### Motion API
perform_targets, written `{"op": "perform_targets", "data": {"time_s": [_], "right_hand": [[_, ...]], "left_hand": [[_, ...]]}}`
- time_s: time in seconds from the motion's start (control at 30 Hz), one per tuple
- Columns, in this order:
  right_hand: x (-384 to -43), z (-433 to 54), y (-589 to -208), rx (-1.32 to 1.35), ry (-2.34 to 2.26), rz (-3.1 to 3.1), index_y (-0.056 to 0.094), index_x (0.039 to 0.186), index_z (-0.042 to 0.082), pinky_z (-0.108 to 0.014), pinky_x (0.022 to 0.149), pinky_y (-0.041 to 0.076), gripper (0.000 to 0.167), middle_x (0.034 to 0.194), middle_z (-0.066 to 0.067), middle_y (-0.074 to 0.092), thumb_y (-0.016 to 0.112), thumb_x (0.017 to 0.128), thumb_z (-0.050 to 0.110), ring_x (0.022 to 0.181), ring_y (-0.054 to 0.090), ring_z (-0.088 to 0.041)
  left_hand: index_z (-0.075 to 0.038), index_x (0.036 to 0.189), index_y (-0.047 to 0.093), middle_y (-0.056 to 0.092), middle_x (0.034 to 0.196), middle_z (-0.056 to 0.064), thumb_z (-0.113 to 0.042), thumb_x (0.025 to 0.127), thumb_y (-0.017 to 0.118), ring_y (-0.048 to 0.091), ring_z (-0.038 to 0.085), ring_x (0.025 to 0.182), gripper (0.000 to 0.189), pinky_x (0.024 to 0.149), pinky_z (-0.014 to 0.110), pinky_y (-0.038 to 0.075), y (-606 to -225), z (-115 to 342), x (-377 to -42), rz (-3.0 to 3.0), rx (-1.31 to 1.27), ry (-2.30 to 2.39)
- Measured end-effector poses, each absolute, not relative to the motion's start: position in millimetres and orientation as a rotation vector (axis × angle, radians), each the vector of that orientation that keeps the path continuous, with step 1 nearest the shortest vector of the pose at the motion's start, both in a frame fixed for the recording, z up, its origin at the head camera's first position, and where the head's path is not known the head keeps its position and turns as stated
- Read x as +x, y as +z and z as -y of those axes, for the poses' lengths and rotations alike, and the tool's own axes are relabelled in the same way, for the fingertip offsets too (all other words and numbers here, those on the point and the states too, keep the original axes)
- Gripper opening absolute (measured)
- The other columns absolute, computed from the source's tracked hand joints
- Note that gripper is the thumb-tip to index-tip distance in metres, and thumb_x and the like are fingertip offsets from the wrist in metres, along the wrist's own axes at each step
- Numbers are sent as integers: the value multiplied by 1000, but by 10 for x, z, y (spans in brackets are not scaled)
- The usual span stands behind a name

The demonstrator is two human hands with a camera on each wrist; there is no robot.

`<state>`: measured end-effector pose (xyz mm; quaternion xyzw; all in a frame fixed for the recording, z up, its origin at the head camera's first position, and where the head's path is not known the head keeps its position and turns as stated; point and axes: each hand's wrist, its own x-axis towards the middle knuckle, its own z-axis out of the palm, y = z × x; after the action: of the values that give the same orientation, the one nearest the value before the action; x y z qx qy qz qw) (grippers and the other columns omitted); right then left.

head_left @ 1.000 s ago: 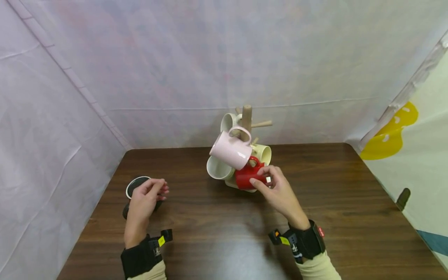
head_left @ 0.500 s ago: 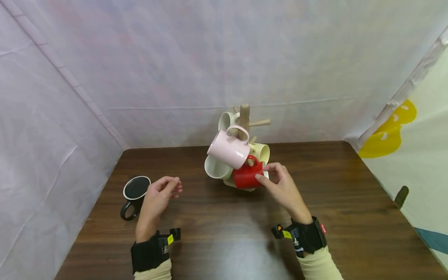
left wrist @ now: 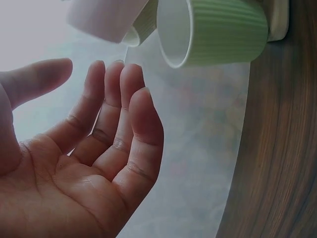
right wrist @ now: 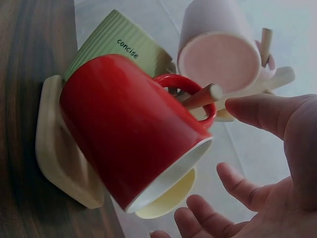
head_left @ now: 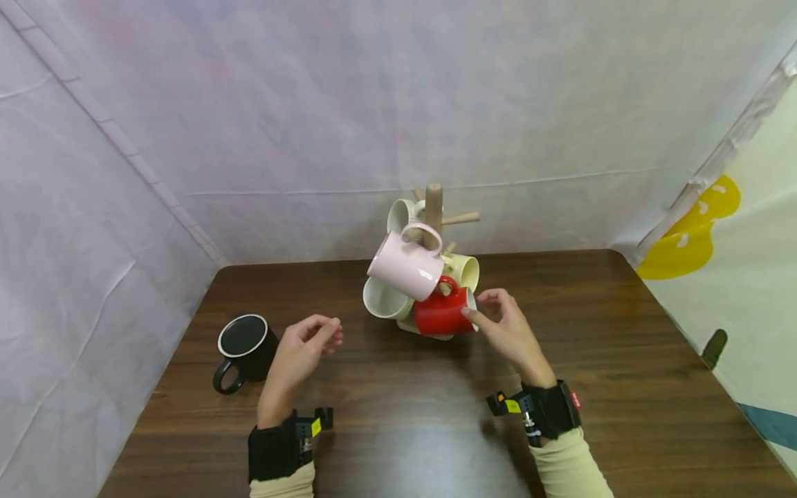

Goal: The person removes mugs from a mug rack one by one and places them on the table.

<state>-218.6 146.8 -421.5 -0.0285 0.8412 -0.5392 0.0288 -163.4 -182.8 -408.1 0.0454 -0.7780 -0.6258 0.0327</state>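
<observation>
A red mug hangs by its handle on a peg low on a wooden mug rack. Just right of its rim is my right hand, thumb and fingers spread and holding nothing; the right wrist view shows a gap between the hand and the mug. My left hand, also holding nothing, hovers over the table left of the rack with loosely bent fingers. Above the red mug hangs a pink mug, and a ribbed light green mug hangs low on the left side.
A black mug stands on the dark wooden table, left of my left hand. A yellow mug and a whitish mug hang farther back. One upper peg juts right. Pale cloth walls enclose the table.
My right hand has let go of the red mug and drawn slightly right, leaving it on the peg. My left hand has moved right, away from the black mug.
</observation>
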Motion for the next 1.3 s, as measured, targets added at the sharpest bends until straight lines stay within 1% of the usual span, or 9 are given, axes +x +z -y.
{"op": "perform_targets", "data": {"time_s": [0.1,0.27,0.47,0.6,0.73,0.87,0.97,1.1,1.3], "right_hand": [[-2203,-1465,-4239,-69,-1676,-2568,44,131,4,-43,93,45,53,132,-18,49,68,93,33,116,50,-33],[-2239,-1474,-4292,-51,-1679,-2541,41,138,7,-45,93,46,61,135,-19,48,69,92,36,120,49,-35],[-2273,-1490,-4375,-31,-1640,-2503,35,148,13,-56,101,43,73,146,-17,41,69,91,43,130,43,-38],[-2294,-1477,-4405,-41,-1650,-2490,30,151,13,-57,103,42,78,149,-19,39,69,90,44,133,41,-40],[-2317,-1452,-4431,-62,-1662,-2485,27,153,13,-54,102,43,82,149,-19,39,69,90,45,131,43,-39],[-2326,-1428,-4443,-72,-1657,-2495,29,152,13,-52,100,45,80,147,-17,43,69,90,44,128,46,-37],[-2335,-1416,-4451,-79,-1648,-2504,30,152,13,-52,100,44,79,147,-18,43,68,91,44,128,46,-37],[-2351,-1404,-4468,-66,-1653,-2498,30,152,14,-53,101,44,78,147,-17,44,68,91,45,129,45,-36],[-2373,-1400,-4521,-68,-1693,-2451,29,154,16,-54,105,41,82,151,-15,42,69,90,48,133,44,-35]], "left_hand": [[6,101,67,69,91,15,-16,99,61,67,21,82,23,73,29,55,-4086,1774,-1649,2433,98,-1896],[6,99,67,69,93,19,-15,99,60,66,24,83,22,72,31,56,-4118,1709,-1682,2484,28,-1871],[5,99,68,69,89,12,-15,100,59,66,28,86,22,75,37,57,-4160,1680,-1703,2514,-33,-1856],[3,98,68,69,86,10,-15,99,60,66,25,83,19,76,41,57,-4183,1671,-1710,2528,-60,-1848],[4,100,67,68,87,11,-13,98,61,66,22,81,19,76,43,57,-4199,1653,-1717,2560,-105,-1840],[3,101,67,69,90,12,-13,98,60,67,24,84,18,75,38,57,-4210,1631,-1722,2581,-139,-1844],[2,101,67,69,89,11,-14,99,60,66,21,83,18,74,35,56,-4216,1620,-1724,2580,-145,-1850],[1,100,68,69,88,9,-16,98,61,65,15,81,18,74,36,56,-4216,1607,-1725,2580,-142,-1850],[1,98,67,68,87,8,-15,99,61,64,15,80,17,75,40,56,-4217,1592,-1722,2589,-150,-1861]]}}
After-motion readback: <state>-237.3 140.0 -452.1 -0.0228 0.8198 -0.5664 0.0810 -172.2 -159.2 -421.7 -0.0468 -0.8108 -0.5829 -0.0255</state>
